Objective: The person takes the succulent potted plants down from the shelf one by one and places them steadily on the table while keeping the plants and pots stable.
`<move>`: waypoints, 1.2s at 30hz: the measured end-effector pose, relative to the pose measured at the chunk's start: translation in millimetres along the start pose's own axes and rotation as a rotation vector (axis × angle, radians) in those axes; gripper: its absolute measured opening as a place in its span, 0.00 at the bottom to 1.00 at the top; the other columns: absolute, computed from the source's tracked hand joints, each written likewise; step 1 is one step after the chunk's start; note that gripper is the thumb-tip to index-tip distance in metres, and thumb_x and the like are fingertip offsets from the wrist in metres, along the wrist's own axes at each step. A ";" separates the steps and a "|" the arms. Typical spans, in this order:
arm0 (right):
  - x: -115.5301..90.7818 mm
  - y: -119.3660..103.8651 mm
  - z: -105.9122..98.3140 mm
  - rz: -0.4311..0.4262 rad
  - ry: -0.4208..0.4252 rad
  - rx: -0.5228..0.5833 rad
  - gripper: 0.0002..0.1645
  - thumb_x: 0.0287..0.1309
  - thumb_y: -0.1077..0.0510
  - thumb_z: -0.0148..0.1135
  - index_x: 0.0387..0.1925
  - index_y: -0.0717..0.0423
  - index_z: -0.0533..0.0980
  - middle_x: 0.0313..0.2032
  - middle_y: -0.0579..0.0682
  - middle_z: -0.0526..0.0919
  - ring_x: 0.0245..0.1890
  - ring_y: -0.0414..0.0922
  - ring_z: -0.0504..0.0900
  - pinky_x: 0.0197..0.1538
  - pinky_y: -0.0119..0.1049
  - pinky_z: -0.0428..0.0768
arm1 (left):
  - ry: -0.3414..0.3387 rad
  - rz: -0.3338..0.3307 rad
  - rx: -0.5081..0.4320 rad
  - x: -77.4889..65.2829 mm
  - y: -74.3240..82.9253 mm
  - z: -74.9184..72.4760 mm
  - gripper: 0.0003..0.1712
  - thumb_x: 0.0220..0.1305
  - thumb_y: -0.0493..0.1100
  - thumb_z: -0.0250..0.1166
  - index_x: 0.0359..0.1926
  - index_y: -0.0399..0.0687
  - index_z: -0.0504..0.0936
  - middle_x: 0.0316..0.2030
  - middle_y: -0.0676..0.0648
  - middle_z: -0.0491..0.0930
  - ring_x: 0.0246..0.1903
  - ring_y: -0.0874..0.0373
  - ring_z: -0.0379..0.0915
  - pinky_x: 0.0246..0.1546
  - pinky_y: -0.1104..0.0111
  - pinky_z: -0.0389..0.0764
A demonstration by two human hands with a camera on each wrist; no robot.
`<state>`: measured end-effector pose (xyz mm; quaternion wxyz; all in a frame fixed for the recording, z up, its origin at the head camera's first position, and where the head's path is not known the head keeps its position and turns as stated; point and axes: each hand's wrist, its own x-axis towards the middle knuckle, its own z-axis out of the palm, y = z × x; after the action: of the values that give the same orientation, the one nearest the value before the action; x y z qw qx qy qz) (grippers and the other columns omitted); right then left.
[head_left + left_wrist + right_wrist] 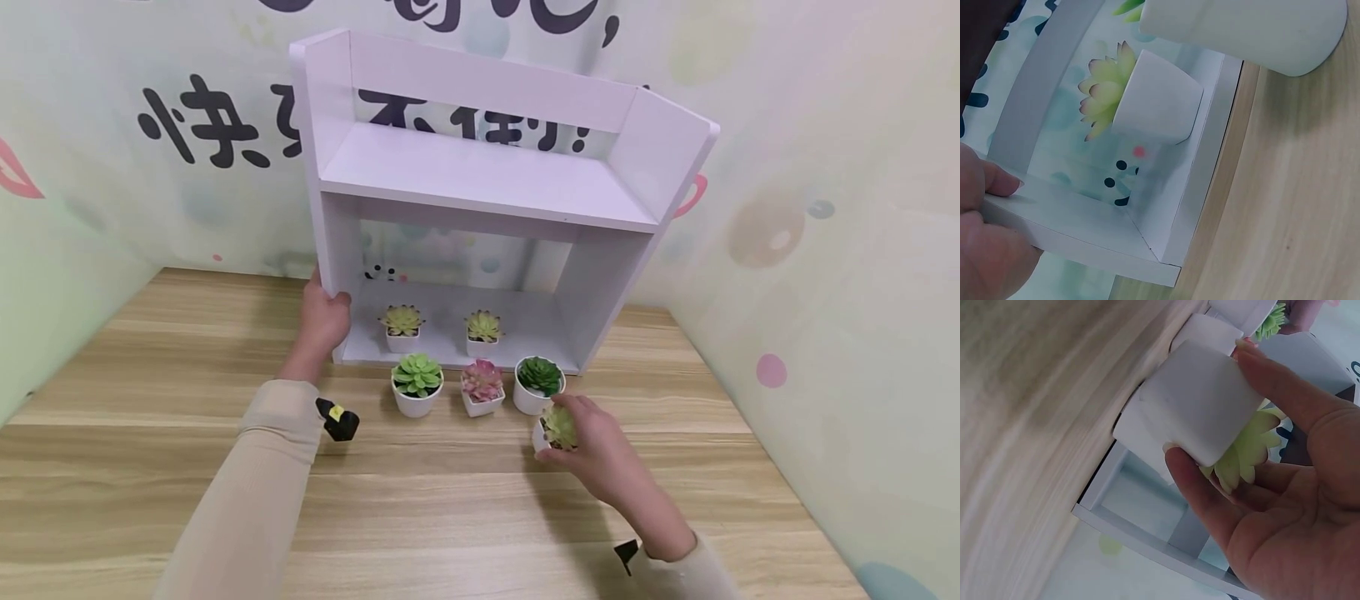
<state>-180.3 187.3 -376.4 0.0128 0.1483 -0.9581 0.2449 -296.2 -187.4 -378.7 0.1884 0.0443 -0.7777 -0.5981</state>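
A white two-tier shelf (480, 171) stands against the wall. My left hand (325, 323) grips the lower front edge of its left side panel (1079, 232), thumb and fingers on either side. Between the thumb and fingers of my right hand (603, 450) is a pale green succulent in a square white pot (1200, 403), which appears raised off the table. Nearest to it is a dark green succulent (539, 377) in a round pot. A pink succulent (482, 381) and a bright green succulent (417, 375) stand left of that, before the shelf.
Two yellow-green succulents, one on the left (402, 321) and one near the middle (483, 326), sit on the shelf's lower board. The wooden table (450, 533) meets printed walls at the back and both sides. Black straps hang by both wrists.
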 end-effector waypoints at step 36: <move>0.0 1.8 21.9 -0.038 0.037 -0.057 0.45 0.41 0.60 0.82 0.63 0.63 0.73 0.55 0.60 0.82 0.53 0.55 0.82 0.60 0.52 0.80 | -0.010 0.027 -0.008 -0.8 -3.4 1.0 0.36 0.66 0.28 0.44 0.76 0.33 0.53 0.70 0.26 0.64 0.70 0.33 0.62 0.70 0.40 0.65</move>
<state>-179.7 178.4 -396.5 0.0394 0.1613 -0.9613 0.2199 -296.3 -187.3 -382.3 0.1926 0.0301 -0.7769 -0.5987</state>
